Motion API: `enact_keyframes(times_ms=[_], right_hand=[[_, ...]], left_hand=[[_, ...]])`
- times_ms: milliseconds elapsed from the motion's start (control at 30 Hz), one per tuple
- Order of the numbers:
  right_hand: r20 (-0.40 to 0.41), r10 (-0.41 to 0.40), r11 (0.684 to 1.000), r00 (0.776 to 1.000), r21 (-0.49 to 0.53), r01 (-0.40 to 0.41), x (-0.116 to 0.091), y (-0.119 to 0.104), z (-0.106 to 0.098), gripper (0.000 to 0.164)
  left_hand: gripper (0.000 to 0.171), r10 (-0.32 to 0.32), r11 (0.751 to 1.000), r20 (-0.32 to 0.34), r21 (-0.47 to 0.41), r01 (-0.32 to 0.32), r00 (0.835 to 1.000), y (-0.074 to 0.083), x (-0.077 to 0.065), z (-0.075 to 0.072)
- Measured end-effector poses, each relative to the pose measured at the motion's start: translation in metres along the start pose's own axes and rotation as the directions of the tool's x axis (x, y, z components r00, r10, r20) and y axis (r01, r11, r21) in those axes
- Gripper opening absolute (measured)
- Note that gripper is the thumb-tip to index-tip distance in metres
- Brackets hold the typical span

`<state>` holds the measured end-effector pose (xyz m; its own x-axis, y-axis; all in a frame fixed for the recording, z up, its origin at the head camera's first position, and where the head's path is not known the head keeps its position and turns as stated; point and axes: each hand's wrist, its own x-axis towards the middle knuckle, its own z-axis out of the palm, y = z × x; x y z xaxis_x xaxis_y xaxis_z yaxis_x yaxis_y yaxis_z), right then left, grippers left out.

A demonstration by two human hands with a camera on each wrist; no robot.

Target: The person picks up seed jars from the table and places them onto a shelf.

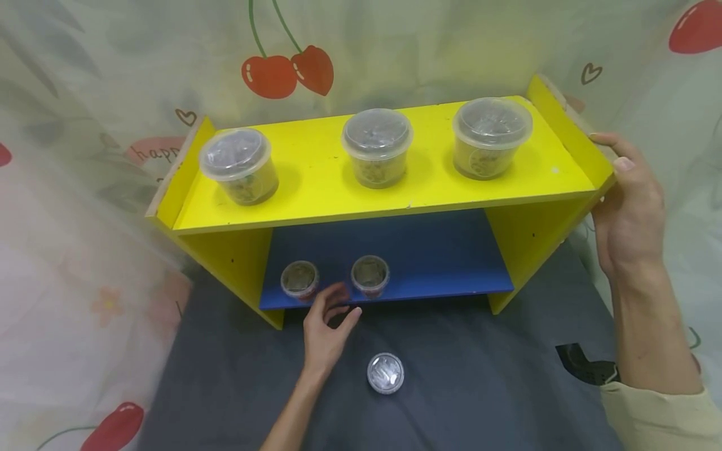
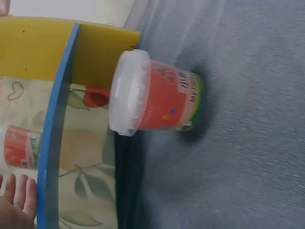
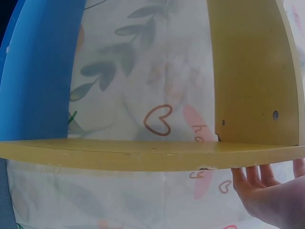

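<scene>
My left hand (image 1: 327, 332) is at the front edge of the blue shelf board (image 1: 434, 250), fingers loosely bent and nothing between them. It lies between two small lidded cups, a left one (image 1: 299, 279) and a right one (image 1: 369, 276). In the left wrist view the same hand (image 2: 16, 205) appears beside a red-and-green cup (image 2: 21, 148) on that board. Another lidded cup (image 1: 385, 373) stands on the grey cloth, its red label (image 2: 164, 98) facing the left wrist camera. My right hand (image 1: 634, 207) touches the yellow shelf unit's right side panel (image 1: 564, 134), fingertips against its outside (image 3: 257, 176).
On the yellow top board (image 1: 316, 169) stand three larger clear lidded tubs: left (image 1: 248, 181), middle (image 1: 376, 166) and right (image 1: 485, 156). A printed curtain (image 1: 451, 44) hangs behind the unit. A black object (image 1: 586, 366) lies by the right forearm on the grey cloth (image 1: 237, 388).
</scene>
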<state>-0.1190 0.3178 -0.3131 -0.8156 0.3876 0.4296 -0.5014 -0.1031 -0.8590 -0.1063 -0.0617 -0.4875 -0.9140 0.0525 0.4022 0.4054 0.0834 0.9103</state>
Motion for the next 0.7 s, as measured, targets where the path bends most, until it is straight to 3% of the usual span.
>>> enact_keyframes(times_ms=[200, 367, 700], right_hand=[[-0.004, 0.004, 1.000, 1.000, 0.005, -0.004, 0.000, 0.000, -0.001, 0.041], [0.010, 0.018, 0.999, 1.000, 0.039, -0.018, 0.002, 0.000, 0.000, 0.042], [0.042, 0.038, 0.995, 0.998, 0.094, -0.041, 0.003, -0.002, -0.004, 0.042]], left_hand=[[0.035, 0.038, 0.999, 0.080, 0.003, -0.039, 0.996, -0.010, -0.013, -0.007], [0.034, 0.053, 0.998, 0.151, 0.012, -0.055, 0.987, -0.019, -0.026, -0.012], [0.048, 0.013, 0.997, 0.332, 0.065, -0.037, 0.943, -0.037, -0.050, -0.014]])
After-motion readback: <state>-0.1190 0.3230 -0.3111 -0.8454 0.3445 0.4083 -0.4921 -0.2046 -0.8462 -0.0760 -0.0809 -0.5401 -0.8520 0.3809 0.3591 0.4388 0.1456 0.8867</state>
